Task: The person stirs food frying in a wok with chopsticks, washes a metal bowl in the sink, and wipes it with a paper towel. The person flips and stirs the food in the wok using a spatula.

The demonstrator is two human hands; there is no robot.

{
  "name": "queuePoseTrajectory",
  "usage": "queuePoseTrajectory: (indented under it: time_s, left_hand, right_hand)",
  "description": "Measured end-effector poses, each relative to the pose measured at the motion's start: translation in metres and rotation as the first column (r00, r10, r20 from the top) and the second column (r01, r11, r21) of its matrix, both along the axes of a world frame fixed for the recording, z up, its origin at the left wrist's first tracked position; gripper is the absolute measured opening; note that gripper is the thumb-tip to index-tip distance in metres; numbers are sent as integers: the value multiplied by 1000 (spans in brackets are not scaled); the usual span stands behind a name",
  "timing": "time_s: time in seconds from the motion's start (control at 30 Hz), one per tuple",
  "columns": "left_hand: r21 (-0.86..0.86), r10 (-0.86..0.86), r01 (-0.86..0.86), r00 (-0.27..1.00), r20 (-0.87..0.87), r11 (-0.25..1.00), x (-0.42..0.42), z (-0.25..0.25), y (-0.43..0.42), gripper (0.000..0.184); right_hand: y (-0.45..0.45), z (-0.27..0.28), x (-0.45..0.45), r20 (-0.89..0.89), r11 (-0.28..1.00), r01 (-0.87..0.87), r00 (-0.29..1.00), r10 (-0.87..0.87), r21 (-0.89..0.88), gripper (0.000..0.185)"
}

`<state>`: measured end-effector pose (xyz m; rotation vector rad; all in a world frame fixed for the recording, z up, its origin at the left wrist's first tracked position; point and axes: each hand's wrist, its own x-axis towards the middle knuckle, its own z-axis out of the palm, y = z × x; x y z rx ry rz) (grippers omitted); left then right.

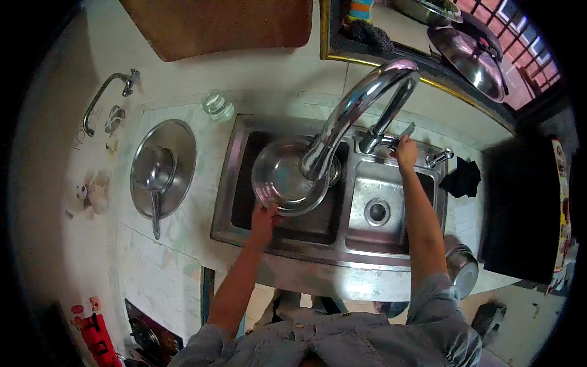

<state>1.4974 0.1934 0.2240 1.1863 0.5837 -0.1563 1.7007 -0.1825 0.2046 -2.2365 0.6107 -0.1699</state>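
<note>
My left hand point(264, 221) grips the near rim of a shiny metal bowl point(267, 174) in the left sink basin point(241, 177). The end of the curved chrome faucet point(345, 110) is over this bowl; whether water runs from it I cannot tell. At the faucet's base, my right hand point(406, 153) is closed around the faucet handle point(408, 129), its fingers partly hidden. Below my right forearm lies the smaller right basin point(361, 229) with its round drain point(376, 211).
On the left counter, a wide metal basin point(185, 137) holds a metal ladle-like pan point(156, 199). A glass jar point(217, 106) stands behind the sink. Black cloth point(461, 178) and a metal pot point(463, 269) are at the right. A metal lid point(474, 64) rests on the window ledge.
</note>
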Motion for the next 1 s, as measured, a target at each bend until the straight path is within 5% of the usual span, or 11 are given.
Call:
queuePoseTrajectory:
  time_s: [0.07,0.13,0.27,0.33,0.4,0.5,0.73,0.83,0.9,1.0]
  left_hand:
    - [-65,-2,2,1000,-2,998,-2,-19,-17,21]
    - [-122,-8,7,1000,-9,993,-7,-21,-28,24]
    - [-23,-79,78,996,-42,997,-23,-17,-31,29]
    - [-18,-33,32,998,-54,999,-30,-11,-14,30]
    - [242,-97,96,995,-8,966,-28,7,8,29]
    - [189,-61,88,988,-142,978,2,31,14,20]
    - [74,-71,97,950,-304,993,-10,-18,-27,22]
    - [178,-10,58,966,-257,982,-35,-34,-5,19]
    - [426,47,-88,993,107,900,-41,-59,16,19]
    - [453,41,-19,998,-39,891,-18,-3,15,19]
  right_hand:
    - [-11,-14,4,-14,998,-58,998,58,8,50]
    - [-6,3,-6,5,965,-29,1000,29,262,44]
    - [-5,34,-12,5,992,-125,992,125,29,40]
    - [-5,33,-6,-15,990,-122,992,124,71,37]
    - [-5,27,-3,-4,982,-112,994,114,150,36]
    - [-2,34,-6,-30,988,-111,993,114,104,34]
    - [-25,-4,12,57,990,-100,993,106,-97,36]
    - [-18,1,9,167,987,-72,981,97,-147,36]
    - [-12,11,6,151,986,-77,984,99,-146,36]
    - [-7,19,2,153,982,-67,984,94,-175,35]
